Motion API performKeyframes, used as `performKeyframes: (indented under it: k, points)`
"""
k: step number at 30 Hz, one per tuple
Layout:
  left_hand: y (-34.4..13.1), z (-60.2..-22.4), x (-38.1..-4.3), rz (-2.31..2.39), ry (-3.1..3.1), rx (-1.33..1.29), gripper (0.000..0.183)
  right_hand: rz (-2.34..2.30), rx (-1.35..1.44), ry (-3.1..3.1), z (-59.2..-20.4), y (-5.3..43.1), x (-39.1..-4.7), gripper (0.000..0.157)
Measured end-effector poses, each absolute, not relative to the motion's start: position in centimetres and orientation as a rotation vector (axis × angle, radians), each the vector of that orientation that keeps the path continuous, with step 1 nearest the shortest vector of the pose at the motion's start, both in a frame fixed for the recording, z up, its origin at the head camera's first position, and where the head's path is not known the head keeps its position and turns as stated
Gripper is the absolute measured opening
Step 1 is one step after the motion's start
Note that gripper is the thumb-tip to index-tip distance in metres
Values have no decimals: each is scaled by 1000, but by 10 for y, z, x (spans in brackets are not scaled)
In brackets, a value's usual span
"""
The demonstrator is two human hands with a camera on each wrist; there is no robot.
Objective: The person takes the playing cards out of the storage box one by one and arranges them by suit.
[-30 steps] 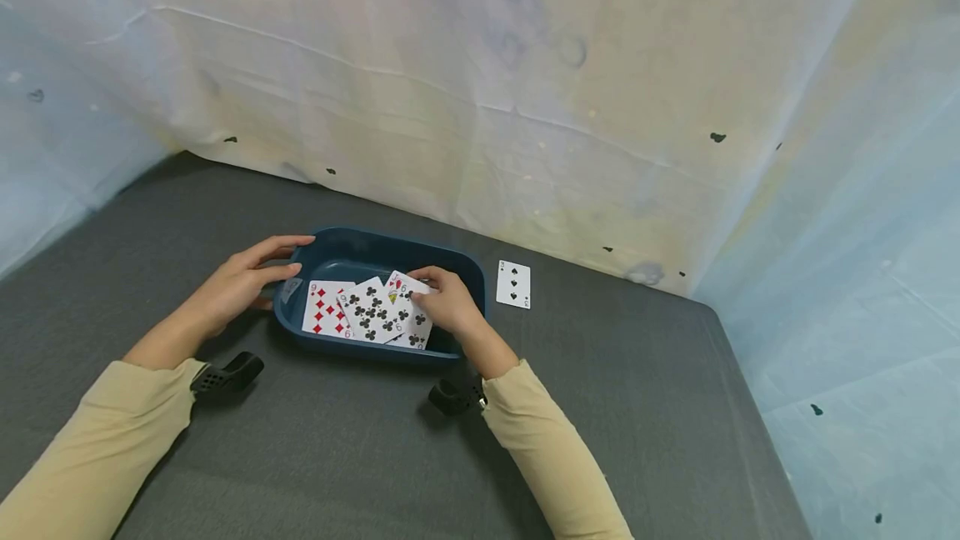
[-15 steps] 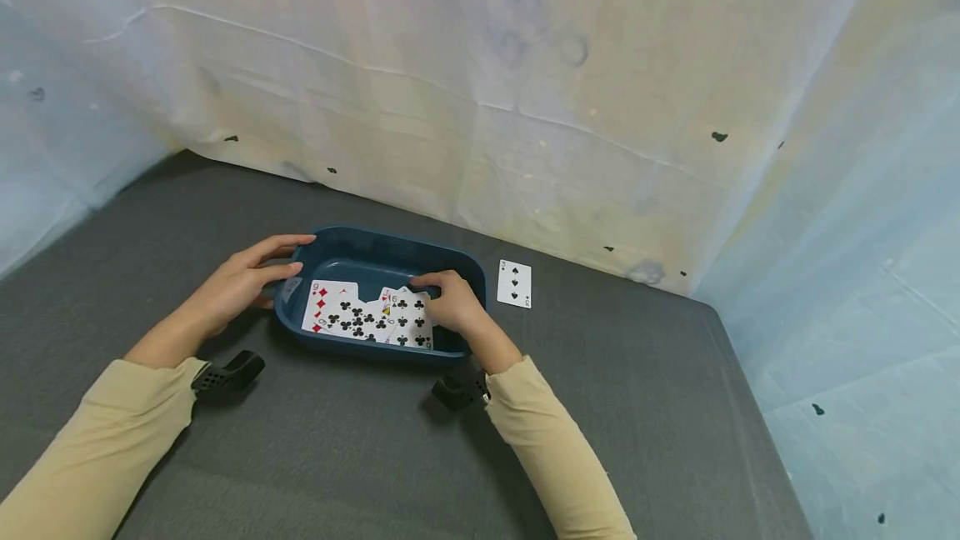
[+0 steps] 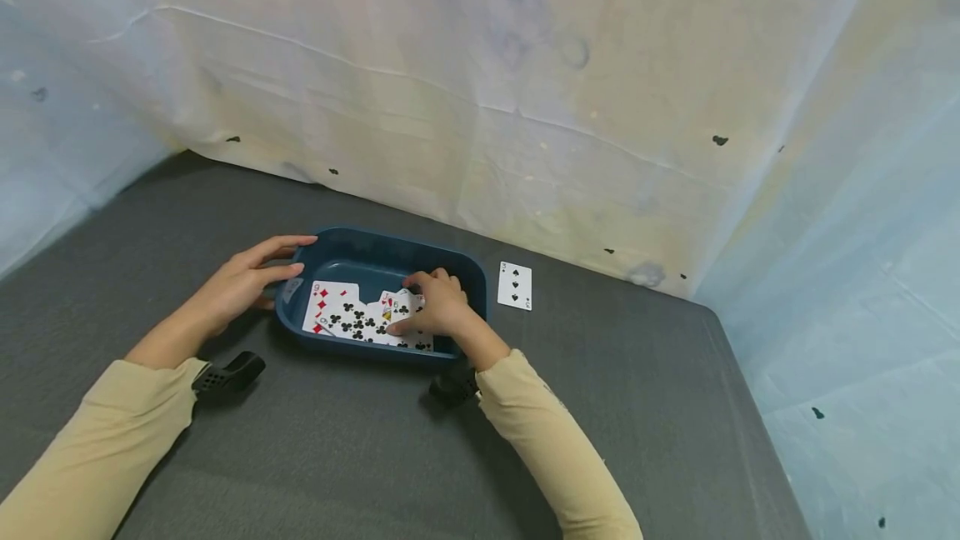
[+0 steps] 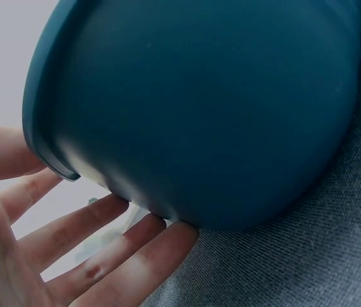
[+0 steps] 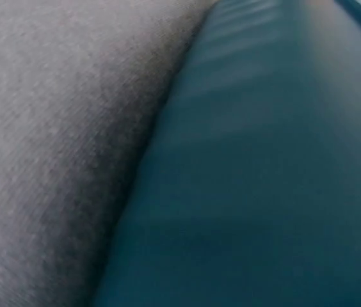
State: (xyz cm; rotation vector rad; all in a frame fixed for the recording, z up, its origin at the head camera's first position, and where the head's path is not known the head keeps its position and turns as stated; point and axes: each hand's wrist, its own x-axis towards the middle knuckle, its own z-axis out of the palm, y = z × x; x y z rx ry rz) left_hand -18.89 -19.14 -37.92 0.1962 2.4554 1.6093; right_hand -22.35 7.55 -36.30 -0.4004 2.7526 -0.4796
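Gathering loose playing cards (image 3: 358, 325) in the blue tray (image 3: 378, 273), it seems.
The right hand (image 3: 442, 307) spreads thumb and forefinger over them; whether it pinches one, I cannot tell. The left hand's (image 3: 236, 286) fairly straight fingers touch the tray's end. The next move probably calls for separating one overlapping card.

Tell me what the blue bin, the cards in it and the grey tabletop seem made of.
Blue bin: probably plastic, with smooth, rounded walls and a soft sheen.
Cards: likely coated paper, thin, white and printed; plastic is possible.
Grey tabletop: looks fabric-covered and matte, with a fine, textile-like grain in the wrist views.
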Motion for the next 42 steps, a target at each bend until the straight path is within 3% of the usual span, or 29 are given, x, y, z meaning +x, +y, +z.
performKeyframes:
  k: [7,13,25,36,42]
  points:
    - [-191,-379,-189,1611,2450,199,55,-483,-255,2745,-361,74,-222,60]
    - [-190,-380,-190,1598,2443,175,56,-884,-196,2651,-364,82,-223,52]
    - [-191,-380,-191,1603,2449,191,56,-1339,-303,2518,-352,100,-223,13]
    - [-192,-382,-192,1590,2470,194,56,-1507,-263,2677,-333,120,-217,14]
    - [-192,-381,-192,1595,2467,199,56,-1683,-203,2478,-336,129,-212,32]
